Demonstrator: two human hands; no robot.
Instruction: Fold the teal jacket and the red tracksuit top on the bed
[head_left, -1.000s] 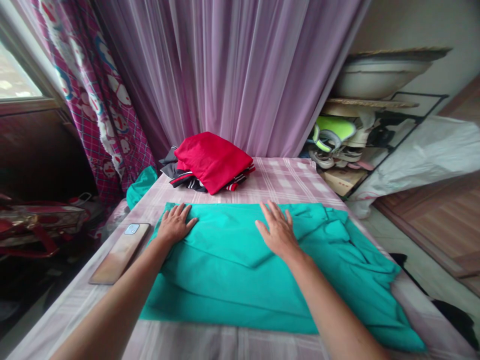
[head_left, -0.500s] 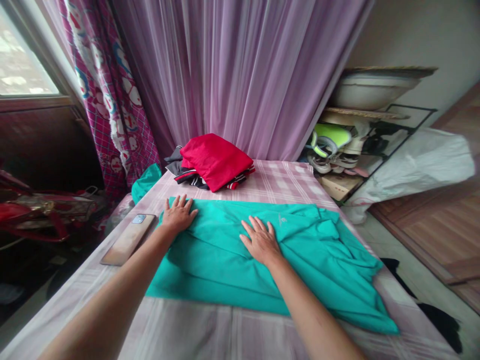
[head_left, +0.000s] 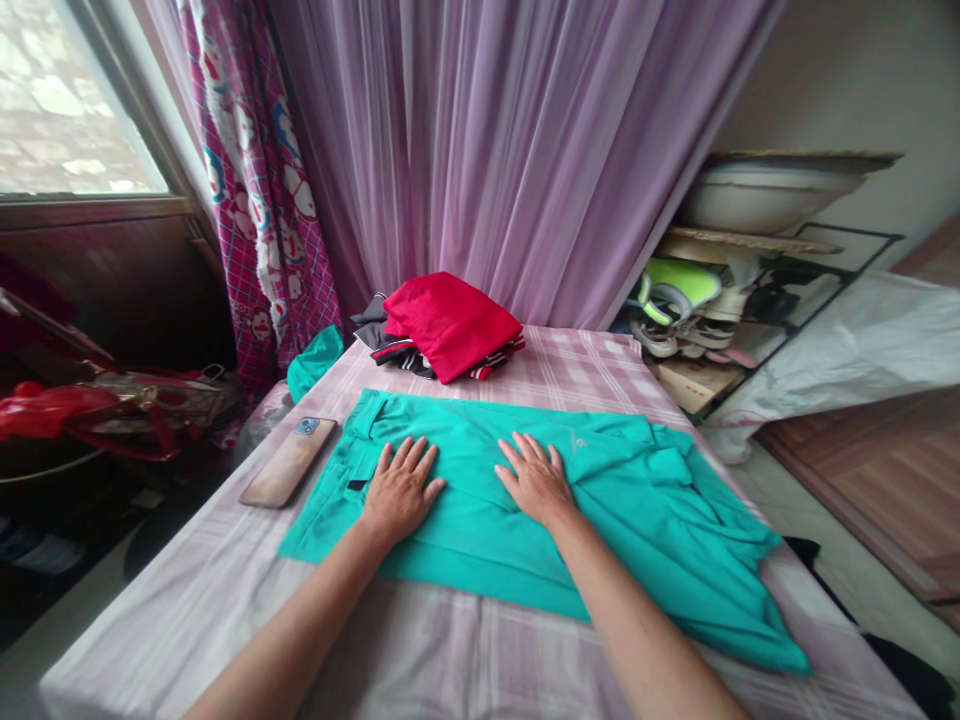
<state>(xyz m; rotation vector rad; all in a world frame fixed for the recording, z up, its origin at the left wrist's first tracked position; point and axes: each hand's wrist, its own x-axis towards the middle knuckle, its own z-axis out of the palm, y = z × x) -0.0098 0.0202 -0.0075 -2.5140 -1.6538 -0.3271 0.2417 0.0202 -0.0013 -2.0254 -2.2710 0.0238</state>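
A teal garment (head_left: 637,500) lies spread flat across a table covered with a pink checked cloth (head_left: 577,370). My left hand (head_left: 401,490) rests palm down on the garment's left half, fingers spread. My right hand (head_left: 534,480) lies flat beside it near the garment's middle, fingers apart too. Neither hand grips the fabric. The garment's right end is bunched and hangs toward the table's right edge.
A folded red garment (head_left: 450,320) tops a small pile of clothes at the table's far end. A phone (head_left: 289,462) lies left of the teal garment. A teal cloth (head_left: 315,358) hangs off the far left corner. A shelf with shoes (head_left: 675,310) stands right; bags (head_left: 142,405) sit left.
My left hand slid right from the garment's far left corner to its middle left. My right hand stayed near the centre. The garment lies flatter, and the view has pulled back.
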